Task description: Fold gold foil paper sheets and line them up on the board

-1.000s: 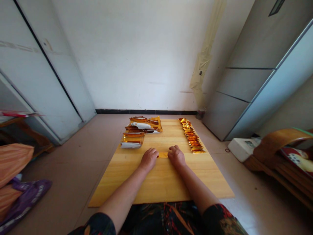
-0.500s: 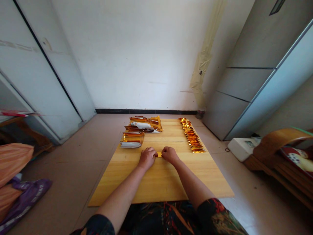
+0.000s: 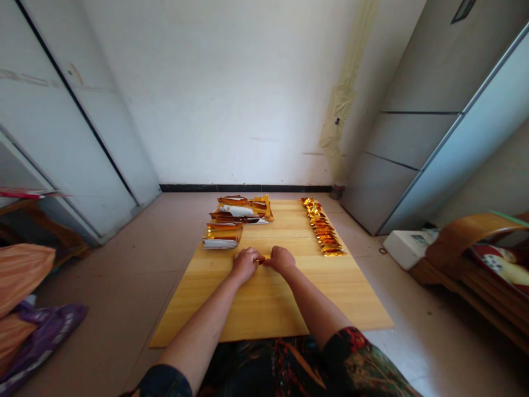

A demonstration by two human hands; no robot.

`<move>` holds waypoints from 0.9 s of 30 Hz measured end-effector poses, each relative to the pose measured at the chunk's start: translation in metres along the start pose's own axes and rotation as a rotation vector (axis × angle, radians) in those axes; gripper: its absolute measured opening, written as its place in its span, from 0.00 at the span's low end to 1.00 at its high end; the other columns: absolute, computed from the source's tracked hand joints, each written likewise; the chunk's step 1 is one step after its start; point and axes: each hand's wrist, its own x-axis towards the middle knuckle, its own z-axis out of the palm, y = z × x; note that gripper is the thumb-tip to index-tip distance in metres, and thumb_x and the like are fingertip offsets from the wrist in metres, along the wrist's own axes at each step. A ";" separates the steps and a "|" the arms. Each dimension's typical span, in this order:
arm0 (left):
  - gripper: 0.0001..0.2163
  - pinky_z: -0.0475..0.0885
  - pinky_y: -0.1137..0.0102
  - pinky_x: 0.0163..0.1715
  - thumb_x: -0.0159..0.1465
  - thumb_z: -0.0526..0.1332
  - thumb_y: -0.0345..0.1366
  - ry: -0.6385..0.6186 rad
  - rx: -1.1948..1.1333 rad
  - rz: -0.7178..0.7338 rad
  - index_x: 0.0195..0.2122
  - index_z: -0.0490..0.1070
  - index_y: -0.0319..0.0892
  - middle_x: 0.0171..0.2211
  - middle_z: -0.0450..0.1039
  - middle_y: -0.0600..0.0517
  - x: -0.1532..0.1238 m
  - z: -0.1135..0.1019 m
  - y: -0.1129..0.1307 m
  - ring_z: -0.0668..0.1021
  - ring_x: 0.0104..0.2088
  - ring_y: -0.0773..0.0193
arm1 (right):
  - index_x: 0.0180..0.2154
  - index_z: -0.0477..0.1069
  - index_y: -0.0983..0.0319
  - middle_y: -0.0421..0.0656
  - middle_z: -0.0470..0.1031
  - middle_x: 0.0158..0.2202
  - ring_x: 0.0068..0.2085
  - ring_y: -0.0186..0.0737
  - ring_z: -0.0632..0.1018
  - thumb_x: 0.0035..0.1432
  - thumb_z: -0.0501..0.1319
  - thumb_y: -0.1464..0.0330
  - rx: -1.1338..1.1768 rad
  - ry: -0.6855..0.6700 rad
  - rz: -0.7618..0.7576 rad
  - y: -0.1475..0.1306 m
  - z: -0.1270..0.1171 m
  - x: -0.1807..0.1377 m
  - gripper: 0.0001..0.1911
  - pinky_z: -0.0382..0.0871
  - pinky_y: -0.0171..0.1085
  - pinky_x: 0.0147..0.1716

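Over the middle of the wooden board, my left hand (image 3: 246, 264) and my right hand (image 3: 281, 259) meet almost fingertip to fingertip. Both are closed on a small gold foil packet (image 3: 261, 261), of which only a sliver shows between the fingers; the rest is hidden. Beyond my left hand lie stacked flat packets (image 3: 223, 231) in gold, brown and white. Off to the right, a row of puffed gold foil packets (image 3: 325, 231) runs along the board's edge.
The wooden board (image 3: 273, 314) reaches from my lap toward the white wall. A grey refrigerator (image 3: 397, 154) and wooden furniture with a cushion (image 3: 463, 264) stand at right. On the left are a pale cabinet (image 3: 82, 138) and orange and purple bags (image 3: 49, 331).
My right hand has moved slightly left, closing the gap to my left hand. Less of the gold packet shows between them. The stacks and the row look the same.
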 end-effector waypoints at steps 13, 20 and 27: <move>0.16 0.63 0.68 0.46 0.56 0.57 0.25 0.003 0.009 0.002 0.37 0.78 0.53 0.43 0.75 0.56 0.000 0.003 -0.001 0.72 0.47 0.64 | 0.38 0.73 0.61 0.48 0.78 0.41 0.42 0.43 0.78 0.41 0.69 0.62 -0.020 0.009 0.015 0.004 0.002 0.006 0.19 0.67 0.32 0.33; 0.16 0.63 0.68 0.46 0.55 0.56 0.25 0.009 -0.008 0.004 0.34 0.78 0.53 0.42 0.75 0.57 0.000 0.005 -0.003 0.72 0.46 0.64 | 0.32 0.73 0.61 0.44 0.79 0.34 0.34 0.37 0.78 0.41 0.66 0.72 0.046 -0.016 0.004 0.015 -0.001 0.010 0.11 0.64 0.29 0.27; 0.16 0.63 0.67 0.47 0.55 0.56 0.25 -0.011 0.014 0.004 0.36 0.78 0.52 0.44 0.75 0.56 0.000 0.003 0.000 0.72 0.47 0.63 | 0.28 0.73 0.61 0.39 0.78 0.26 0.27 0.34 0.76 0.38 0.66 0.75 0.130 -0.032 0.047 0.033 -0.003 0.014 0.10 0.61 0.27 0.23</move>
